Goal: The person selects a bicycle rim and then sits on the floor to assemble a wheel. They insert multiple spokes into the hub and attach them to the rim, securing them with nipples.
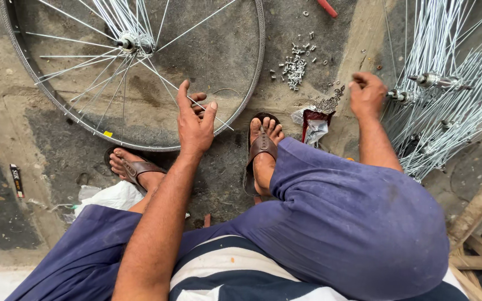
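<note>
The bicycle wheel (140,72) lay flat on the concrete floor (40,167), its hub (132,42) already carrying many spokes. Most of them hung loose in a bundle toward one side rather than reaching the rim (255,78), so the lacing looked only partly done. The left hand (195,120) rested over the near rim, fingers pinching a single spoke (213,120) close to its end. The right hand (366,92) was curled with fingertips pressed together above a small heap of nipples (330,104) on a torn packet, perhaps holding one, though that could not be told. More hubs with spokes (447,100) waited at the right.
</note>
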